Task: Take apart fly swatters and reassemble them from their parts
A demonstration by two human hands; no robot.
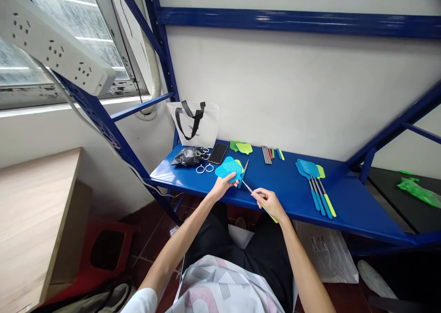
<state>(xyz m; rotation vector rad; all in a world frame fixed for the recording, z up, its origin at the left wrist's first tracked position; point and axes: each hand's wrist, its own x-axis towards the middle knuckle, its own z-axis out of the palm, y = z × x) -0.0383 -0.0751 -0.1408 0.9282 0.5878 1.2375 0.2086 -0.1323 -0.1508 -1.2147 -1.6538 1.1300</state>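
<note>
Your left hand [224,184] pinches a blue flyswatter head [226,166] over the worktop [275,182]; your right hand [269,203] pinches a metal rod [247,187], tip near it, contact unclear. Probable fitting step: align both, push straight. Tote bag [210,124] upright, black plastic bag [186,156] lying before it; contents of both hidden.

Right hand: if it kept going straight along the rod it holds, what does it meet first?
Likely the blue swatter head in the left hand; the rod in the right hand aims that way. Depth is unclear, so the left hand itself could come first.
</note>
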